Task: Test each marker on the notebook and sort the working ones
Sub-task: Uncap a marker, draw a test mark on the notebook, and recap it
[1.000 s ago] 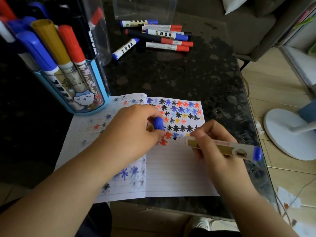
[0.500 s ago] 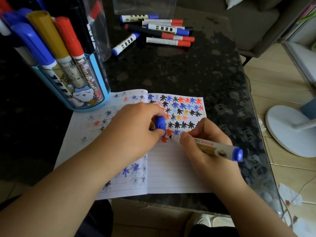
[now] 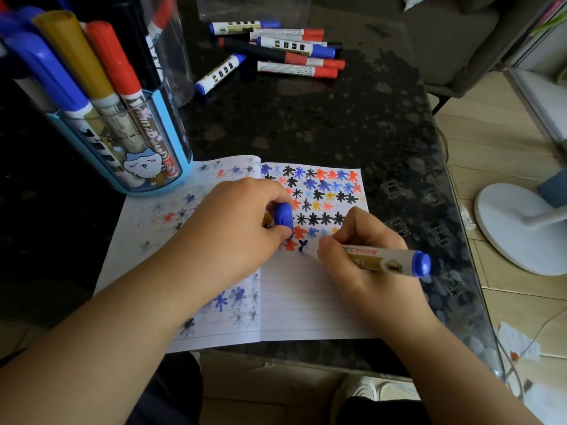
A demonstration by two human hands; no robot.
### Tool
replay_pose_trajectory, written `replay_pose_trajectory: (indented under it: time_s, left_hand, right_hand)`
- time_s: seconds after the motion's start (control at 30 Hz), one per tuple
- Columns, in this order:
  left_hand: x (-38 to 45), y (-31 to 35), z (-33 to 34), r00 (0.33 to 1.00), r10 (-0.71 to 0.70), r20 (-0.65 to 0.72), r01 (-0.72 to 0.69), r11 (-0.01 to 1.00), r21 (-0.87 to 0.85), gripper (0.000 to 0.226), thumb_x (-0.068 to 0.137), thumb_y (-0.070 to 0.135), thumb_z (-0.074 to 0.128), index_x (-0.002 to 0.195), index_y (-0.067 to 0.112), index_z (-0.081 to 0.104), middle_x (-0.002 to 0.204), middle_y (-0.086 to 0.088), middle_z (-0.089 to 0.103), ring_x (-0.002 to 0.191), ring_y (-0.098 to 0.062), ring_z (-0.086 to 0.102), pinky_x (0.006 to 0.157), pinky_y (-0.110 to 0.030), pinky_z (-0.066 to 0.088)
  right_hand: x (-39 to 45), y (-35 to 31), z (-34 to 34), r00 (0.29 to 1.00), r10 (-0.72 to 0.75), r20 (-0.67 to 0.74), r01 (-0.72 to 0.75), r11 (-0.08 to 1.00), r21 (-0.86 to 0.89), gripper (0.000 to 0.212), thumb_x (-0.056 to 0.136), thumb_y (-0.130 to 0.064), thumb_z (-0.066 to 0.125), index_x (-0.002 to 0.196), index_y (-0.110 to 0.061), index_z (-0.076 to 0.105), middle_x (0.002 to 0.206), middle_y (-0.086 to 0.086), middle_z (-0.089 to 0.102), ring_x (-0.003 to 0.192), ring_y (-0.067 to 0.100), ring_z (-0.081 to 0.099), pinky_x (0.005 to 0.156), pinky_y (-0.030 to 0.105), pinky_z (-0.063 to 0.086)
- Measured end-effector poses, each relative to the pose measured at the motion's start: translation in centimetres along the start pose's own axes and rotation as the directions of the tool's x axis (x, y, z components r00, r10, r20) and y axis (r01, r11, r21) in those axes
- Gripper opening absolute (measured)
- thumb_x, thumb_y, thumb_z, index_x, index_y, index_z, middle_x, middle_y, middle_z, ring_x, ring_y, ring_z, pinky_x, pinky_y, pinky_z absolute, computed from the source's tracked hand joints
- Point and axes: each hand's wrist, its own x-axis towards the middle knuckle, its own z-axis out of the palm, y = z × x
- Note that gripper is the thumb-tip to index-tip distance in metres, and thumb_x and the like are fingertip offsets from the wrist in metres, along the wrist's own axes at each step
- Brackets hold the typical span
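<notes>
A blue marker (image 3: 372, 259) is pinched near its tip by the curled fingers (image 3: 329, 245) of the right hand (image 3: 365, 259), tip pressed to the right page of the open notebook (image 3: 306, 299), where a small blue mark is seen just under rows of black, blue, red and yellow stars. The barrel is angled out toward the right edge of the surface (image 3: 352, 124). The blue cap (image 3: 283, 216) is gripped by the curled fingers of the left hand (image 3: 233, 228), which rests across the notebook's fold. The notebook is laid at the near edge of the dark surface. A blue holder (image 3: 153, 161) packed with upright markers is stood at the notebook's far left corner, touching the page. A loose group of markers (image 3: 276, 49) with red and blue caps is laid near the far edge, well apart from the notebook. A clear container is seen beyond them.
</notes>
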Motion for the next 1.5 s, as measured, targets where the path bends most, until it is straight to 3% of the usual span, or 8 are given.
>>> replay_pose_trajectory:
  time_s: [0.6, 0.73, 0.8, 0.9, 0.97, 1.07, 1.33, 1.5]
  left_hand:
    - [0.0, -0.2, 0.2, 1.000, -0.029, -0.010, 0.028, 0.999, -0.035, 0.025, 0.077, 0.022, 0.074, 0.098, 0.032, 0.065, 0.066, 0.014, 0.051, 0.061, -0.003, 0.051, 0.060, 0.002, 0.034]
    - [0.0, -0.5, 0.1, 0.999, -0.039, -0.013, 0.036, 0.977, -0.208, 0.023, 0.076, 0.016, 0.074, 0.088, 0.033, 0.062, 0.073, 0.014, 0.062, 0.070, 0.005, 0.058, 0.062, -0.004, 0.043]
    - [0.2, -0.5, -0.4, 0.995, -0.099, 0.030, 0.100, 0.855, -0.509, 0.022, 0.075, 0.009, 0.073, 0.088, 0.025, 0.066, 0.081, 0.006, 0.071, 0.076, -0.004, 0.066, 0.076, -0.021, 0.052]
    - [0.4, 0.1, -1.2, 0.979, -0.154, 0.134, 0.192, 0.476, -0.858, 0.027, 0.064, 0.004, 0.069, 0.090, 0.012, 0.064, 0.082, -0.007, 0.074, 0.077, -0.017, 0.071, 0.076, -0.030, 0.055]
    - [0.4, 0.6, -1.4, 0.970, -0.149, 0.190, 0.230, 0.332, -0.915, 0.031, 0.062, 0.011, 0.064, 0.093, 0.007, 0.062, 0.084, -0.011, 0.074, 0.076, -0.021, 0.071, 0.071, -0.027, 0.058]
    - [0.2, 0.9, -1.7, 0.964, -0.121, 0.236, 0.261, 0.268, -0.928, 0.032, 0.063, 0.014, 0.061, 0.094, 0.007, 0.062, 0.089, -0.012, 0.073, 0.078, -0.022, 0.071, 0.074, -0.027, 0.058]
    - [-0.5, 0.8, -1.5, 0.971, -0.061, 0.231, 0.238, 0.323, -0.916, 0.034, 0.063, 0.013, 0.063, 0.096, 0.006, 0.063, 0.088, -0.011, 0.073, 0.078, -0.020, 0.071, 0.077, -0.028, 0.057]
    - [-1.1, 0.7, -1.6, 0.953, 0.066, 0.296, 0.207, 0.571, -0.794, 0.032, 0.070, 0.024, 0.059, 0.100, 0.014, 0.066, 0.088, -0.005, 0.074, 0.083, -0.019, 0.071, 0.080, -0.025, 0.056]
  right_hand:
    - [0.0, -0.3, -0.2, 0.998, 0.042, -0.056, -0.041, 0.999, 0.012, 0.025, 0.078, -0.018, 0.060, 0.063, -0.008, 0.042, 0.056, 0.003, 0.045, 0.048, 0.008, 0.037, 0.045, 0.016, 0.029]
    - [0.1, -0.6, -0.8, 0.980, 0.133, -0.147, -0.106, 0.979, 0.175, 0.032, 0.074, -0.037, 0.064, 0.064, -0.013, 0.046, 0.053, -0.001, 0.048, 0.049, 0.009, 0.041, 0.047, 0.021, 0.034]
    - [0.3, -1.4, -1.5, 0.973, 0.174, -0.150, -0.118, 0.938, 0.325, 0.033, 0.068, -0.046, 0.068, 0.067, -0.018, 0.052, 0.054, -0.005, 0.052, 0.051, 0.006, 0.045, 0.050, 0.021, 0.037]
    - [0.7, -3.3, -2.7, 0.990, 0.129, -0.064, -0.074, 0.839, 0.539, 0.036, 0.062, -0.052, 0.078, 0.070, -0.024, 0.057, 0.055, -0.008, 0.051, 0.049, 0.004, 0.043, 0.048, 0.019, 0.037]
    - [0.9, -4.3, -3.1, 0.995, 0.086, -0.059, -0.035, 0.807, 0.589, 0.031, 0.064, -0.049, 0.077, 0.068, -0.024, 0.059, 0.054, -0.007, 0.048, 0.048, 0.006, 0.041, 0.046, 0.019, 0.035]
    - [1.0, -4.9, -3.2, 0.985, 0.118, -0.123, -0.023, 0.809, 0.588, 0.019, 0.070, -0.041, 0.061, 0.059, -0.025, 0.060, 0.051, -0.004, 0.049, 0.047, 0.008, 0.042, 0.045, 0.020, 0.034]
    - [1.4, -5.0, -2.6, 0.981, 0.158, -0.112, -0.058, 0.792, 0.608, 0.020, 0.078, -0.017, 0.053, 0.059, -0.020, 0.049, 0.054, 0.003, 0.044, 0.044, 0.010, 0.041, 0.042, 0.019, 0.034]
    - [1.5, -5.2, -2.3, 0.983, 0.180, -0.042, -0.122, 0.803, 0.583, 0.025, 0.079, -0.019, 0.054, 0.056, -0.020, 0.044, 0.047, -0.001, 0.043, 0.041, 0.010, 0.038, 0.042, 0.019, 0.032]
